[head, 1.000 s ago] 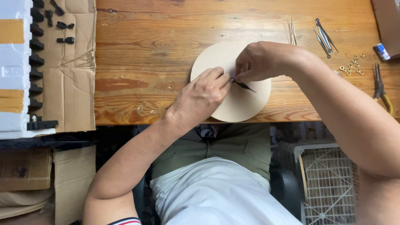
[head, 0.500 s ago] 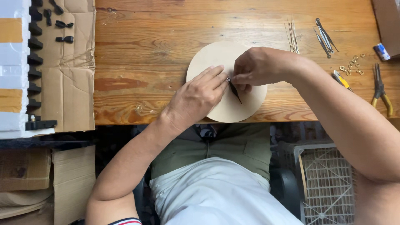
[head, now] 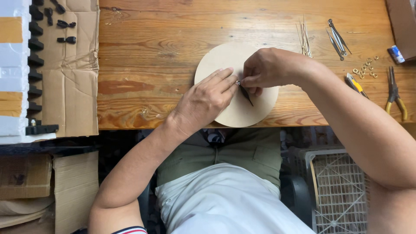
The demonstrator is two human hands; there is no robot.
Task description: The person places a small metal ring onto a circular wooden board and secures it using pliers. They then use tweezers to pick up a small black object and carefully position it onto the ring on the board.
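I observed my left hand [head: 203, 102] resting flat on the round wooden disc [head: 225, 60], its fingers [head: 223, 80] extended and touching a small metal hub at the disc's centre. My right hand [head: 271, 69] pinched a thin black pointer [head: 246, 94] just below its fingertips. Pliers [head: 396, 97] lay well right on the table [head: 151, 47].

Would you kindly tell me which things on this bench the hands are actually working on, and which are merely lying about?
In hand:
round wooden disc
thin black pointer at its middle
left hand and right hand, both at the pointer

Lying about:
pliers
small brass rings
thin sticks
metal pointers
black parts on cardboard
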